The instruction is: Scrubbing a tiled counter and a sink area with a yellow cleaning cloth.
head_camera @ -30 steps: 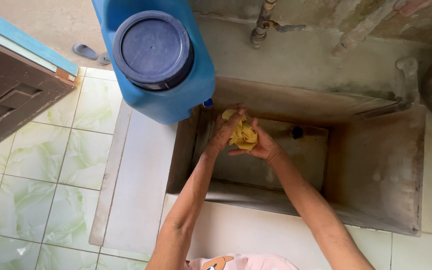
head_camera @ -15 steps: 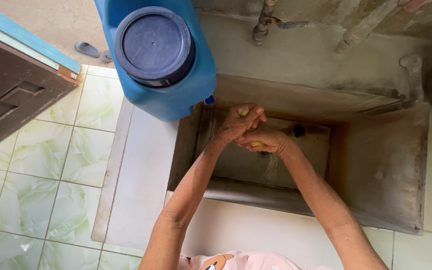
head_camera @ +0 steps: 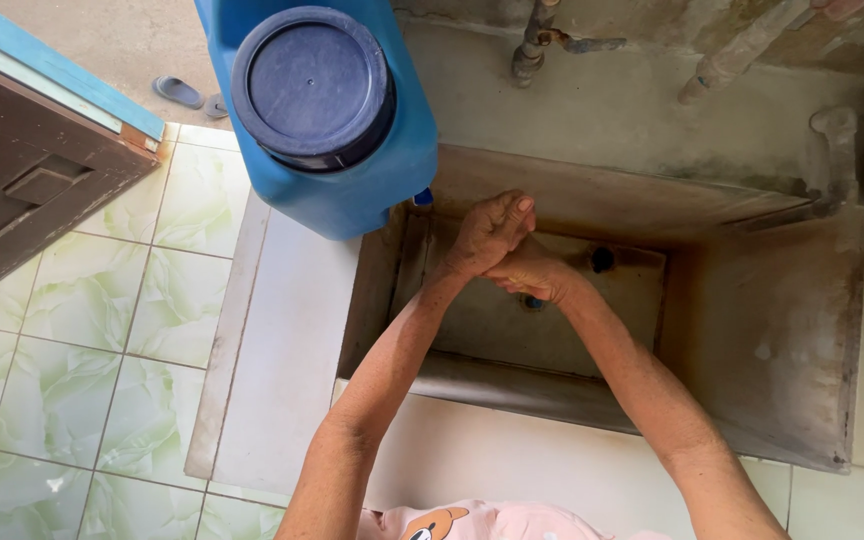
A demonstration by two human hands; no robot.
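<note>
My left hand and my right hand are pressed tightly together over a stained concrete sink basin. The left hand lies on top with its fingers curled, and the right is closed beneath it. The yellow cloth they held a moment ago is hidden inside the clasp. Both hands hover just right of the small blue tap of a big blue water container. A dark drain hole shows in the basin floor just beyond my hands.
The container carries a round dark lid and stands on the white ledge left of the basin. Metal pipes run along the back wall. A brown door, green floor tiles and blue sandals lie at left.
The yellow cloth, spread between my fingers a second ago, has been squeezed out of sight as both hands closed together and dropped slightly into the basin.
</note>
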